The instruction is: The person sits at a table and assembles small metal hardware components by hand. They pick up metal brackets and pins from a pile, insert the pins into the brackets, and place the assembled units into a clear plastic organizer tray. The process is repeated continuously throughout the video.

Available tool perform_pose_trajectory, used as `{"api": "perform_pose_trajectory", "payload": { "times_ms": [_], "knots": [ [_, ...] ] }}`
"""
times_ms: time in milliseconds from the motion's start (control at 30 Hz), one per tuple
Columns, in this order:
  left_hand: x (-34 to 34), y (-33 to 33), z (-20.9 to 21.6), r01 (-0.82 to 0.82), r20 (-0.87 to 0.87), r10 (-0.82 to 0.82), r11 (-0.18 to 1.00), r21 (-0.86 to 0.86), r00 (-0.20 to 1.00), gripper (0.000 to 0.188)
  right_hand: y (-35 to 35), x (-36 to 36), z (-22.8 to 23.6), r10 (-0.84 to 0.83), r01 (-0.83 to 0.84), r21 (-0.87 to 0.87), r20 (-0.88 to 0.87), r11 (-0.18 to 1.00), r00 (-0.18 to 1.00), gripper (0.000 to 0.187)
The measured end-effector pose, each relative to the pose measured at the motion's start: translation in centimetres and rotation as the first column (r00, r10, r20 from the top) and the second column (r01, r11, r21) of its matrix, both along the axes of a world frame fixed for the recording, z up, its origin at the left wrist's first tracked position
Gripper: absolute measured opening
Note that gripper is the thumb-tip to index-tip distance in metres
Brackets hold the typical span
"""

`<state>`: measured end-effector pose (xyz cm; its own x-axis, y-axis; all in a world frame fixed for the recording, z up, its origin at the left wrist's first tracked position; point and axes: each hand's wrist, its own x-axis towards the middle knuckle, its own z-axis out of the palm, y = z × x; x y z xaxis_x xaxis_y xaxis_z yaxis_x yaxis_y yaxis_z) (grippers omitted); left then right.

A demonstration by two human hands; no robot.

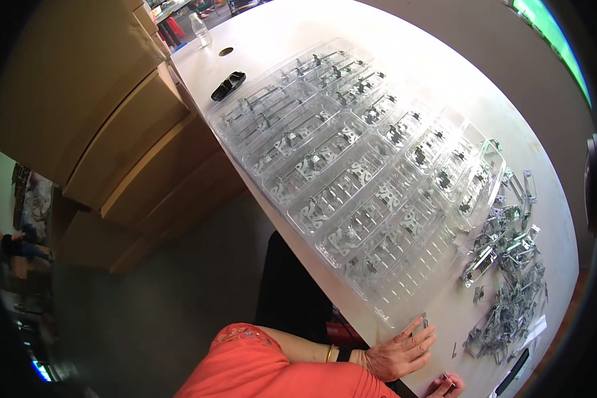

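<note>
Far left, background: a seated person (pixel 23 247), small and dim. Next, a stack of brown cartons (pixel 129 142), close against the left side of the white table (pixel 292 26). At the table's far left end, a clear bottle (pixel 201 32); nearer, a black oblong object (pixel 229 87), its kind unclear from where I stand.

Centre: clear plastic trays (pixel 404 285), side by side and partly overlapping, run slantwise over the tabletop. Metal fittings (pixel 398 134) lie in many of their compartments; glare hides some.

Just beyond the trays' near corner, left hand (pixel 399 353): back upward, fingers extended to the right and slightly apart. Small grey metal piece (pixel 424 322) at its upper fingertips; contact cannot be told. Gold bangle (pixel 330 353) and black band (pixel 343 355) on the wrist.

Right hand (pixel 448 386), at the lower edge: fingers curled, thin sliver at the tips; I cannot tell whether it is pinched. Beyond it, a thin metal strip (pixel 454 350) lies alone.

Right: tangled heap of loose metal parts (pixel 511 312) on the table, near a dark elongated object (pixel 513 373).
</note>
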<state>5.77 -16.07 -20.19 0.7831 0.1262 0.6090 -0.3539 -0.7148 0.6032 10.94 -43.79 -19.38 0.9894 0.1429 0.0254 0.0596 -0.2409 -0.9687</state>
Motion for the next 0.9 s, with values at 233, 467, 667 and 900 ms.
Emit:
{"api": "perform_pose_trajectory", "payload": {
  "times_ms": [233,467,667,900],
  "knots": [
    [0.1,-0.5,-0.5,-0.021,-0.006,0.021,1.000,0.023,1.000,0.036,-0.5,0.1,-0.7,0.008,0.000,-0.095,0.085,0.995,0.996,0.016],
    [0.0,-0.5,-0.7,-0.018,0.010,0.018,0.999,0.051,1.000,0.040,-0.4,-0.1,-0.9,0.012,-0.001,-0.094,0.109,0.996,0.994,0.016],
    [-0.3,0.1,0.3,-0.030,0.000,0.030,0.996,0.079,1.000,0.039,0.4,-0.1,-0.2,0.017,-0.015,-0.035,0.073,0.999,0.997,0.011],
    [-0.3,0.9,1.5,-0.084,-0.022,0.086,0.992,0.095,0.996,0.031,1.0,0.0,0.2,0.062,-0.063,0.011,0.075,0.998,0.995,0.011]
  ]
}}
